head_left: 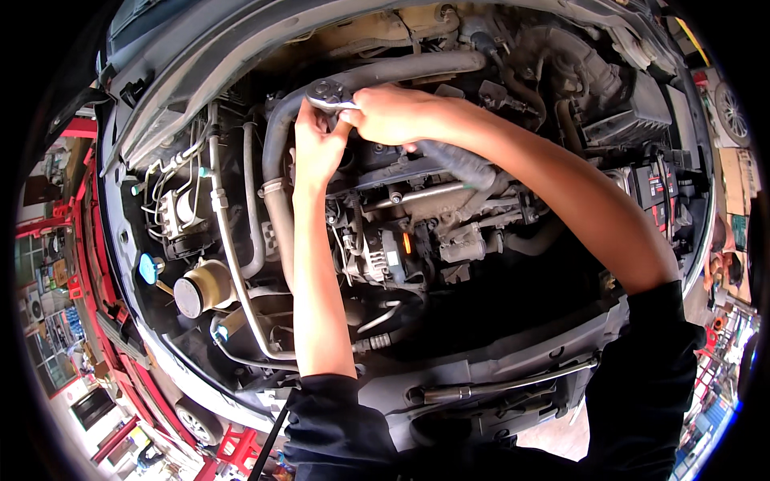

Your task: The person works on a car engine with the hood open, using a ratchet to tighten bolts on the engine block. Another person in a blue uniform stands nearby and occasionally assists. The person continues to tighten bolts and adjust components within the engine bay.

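A ratchet wrench (327, 94) with a round dark head and a shiny neck is held over the far side of the engine bay. My right hand (393, 116) is closed around its neck, reaching in from the right. Just below the ratchet head, my left hand (318, 148) is closed with the thumb up against the tool; what its fingers grip underneath is hidden. Behind both hands curves a thick grey hose (385, 74). Under my right wrist lies a dark ribbed hose (459, 163).
A long-handled metal bar tool (497, 386) lies across the front panel. On the left are a yellowish reservoir (210, 287), a blue cap (149, 268) and metal pipes (224, 216). The battery (651, 192) sits at the right. Red lift parts (96, 264) stand outside the car.
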A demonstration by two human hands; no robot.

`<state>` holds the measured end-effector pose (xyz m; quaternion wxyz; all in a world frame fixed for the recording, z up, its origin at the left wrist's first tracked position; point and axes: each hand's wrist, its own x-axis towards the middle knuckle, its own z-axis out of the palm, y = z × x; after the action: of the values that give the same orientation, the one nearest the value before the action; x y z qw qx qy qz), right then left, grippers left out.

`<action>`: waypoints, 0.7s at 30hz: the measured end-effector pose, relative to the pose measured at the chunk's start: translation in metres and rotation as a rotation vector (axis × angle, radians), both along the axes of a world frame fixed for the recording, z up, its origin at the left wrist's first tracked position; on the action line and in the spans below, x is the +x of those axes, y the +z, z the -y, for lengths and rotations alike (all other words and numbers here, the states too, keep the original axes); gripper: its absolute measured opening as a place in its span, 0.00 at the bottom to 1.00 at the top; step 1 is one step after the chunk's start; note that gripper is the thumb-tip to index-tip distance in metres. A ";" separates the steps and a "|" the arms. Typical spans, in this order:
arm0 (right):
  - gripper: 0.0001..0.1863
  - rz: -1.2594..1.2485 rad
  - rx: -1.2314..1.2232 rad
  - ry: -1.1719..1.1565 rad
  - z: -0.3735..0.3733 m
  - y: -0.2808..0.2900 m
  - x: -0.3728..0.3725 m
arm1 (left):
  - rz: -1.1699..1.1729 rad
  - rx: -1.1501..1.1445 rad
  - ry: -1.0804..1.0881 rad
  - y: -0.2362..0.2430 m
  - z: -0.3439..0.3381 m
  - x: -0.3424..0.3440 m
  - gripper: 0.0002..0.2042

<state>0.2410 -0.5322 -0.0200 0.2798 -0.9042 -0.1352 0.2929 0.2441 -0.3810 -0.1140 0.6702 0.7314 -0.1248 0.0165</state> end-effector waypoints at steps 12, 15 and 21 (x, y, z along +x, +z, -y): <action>0.11 -0.668 0.740 -0.464 -0.024 -0.019 -0.084 | -0.131 0.033 0.204 -0.013 0.012 0.018 0.14; 0.10 -0.419 0.338 -0.230 0.021 0.000 -0.043 | 0.035 0.011 0.140 -0.020 -0.017 0.017 0.07; 0.14 0.897 -0.321 0.235 0.071 -0.039 0.063 | -0.177 -0.101 0.037 -0.017 0.012 0.023 0.05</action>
<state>0.3043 -0.6034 -0.0592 0.0164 -0.9516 -0.2966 -0.0789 0.2671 -0.3927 -0.1311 0.7141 0.6976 -0.0507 -0.0293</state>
